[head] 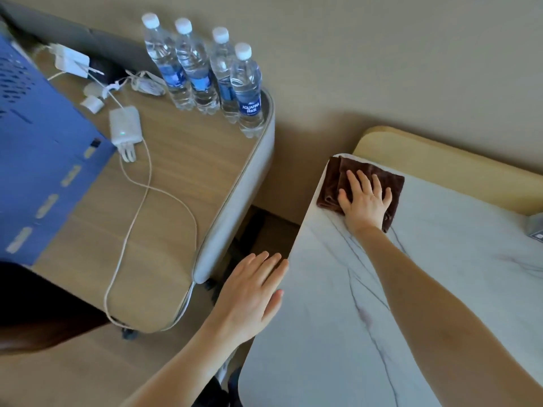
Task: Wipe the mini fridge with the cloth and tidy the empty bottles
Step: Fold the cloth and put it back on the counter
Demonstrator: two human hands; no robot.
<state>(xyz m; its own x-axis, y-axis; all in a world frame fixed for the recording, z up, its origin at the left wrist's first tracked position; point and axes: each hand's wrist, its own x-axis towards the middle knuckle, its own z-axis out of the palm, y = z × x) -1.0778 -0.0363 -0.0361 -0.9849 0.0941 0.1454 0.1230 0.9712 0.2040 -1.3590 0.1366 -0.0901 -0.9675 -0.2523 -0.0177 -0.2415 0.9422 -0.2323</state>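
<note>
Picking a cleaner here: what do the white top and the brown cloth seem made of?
White top: marble or marble-look slab, smooth with a soft sheen, going by grey veins on white; stone or laminate, I cannot tell. Brown cloth: soft plush, likely microfibre, by its fuzzy nap and thick folds.

The right hand [365, 198] presses flat on the brown cloth [346, 183] on the marble top [382, 304]; the left hand [249, 295] touches its edge. Four water bottles [202, 71] stand on the wooden desk [176, 177].

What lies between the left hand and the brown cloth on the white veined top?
Head view: only bare white veined top lies between the left hand and the brown cloth under the right hand.
</note>
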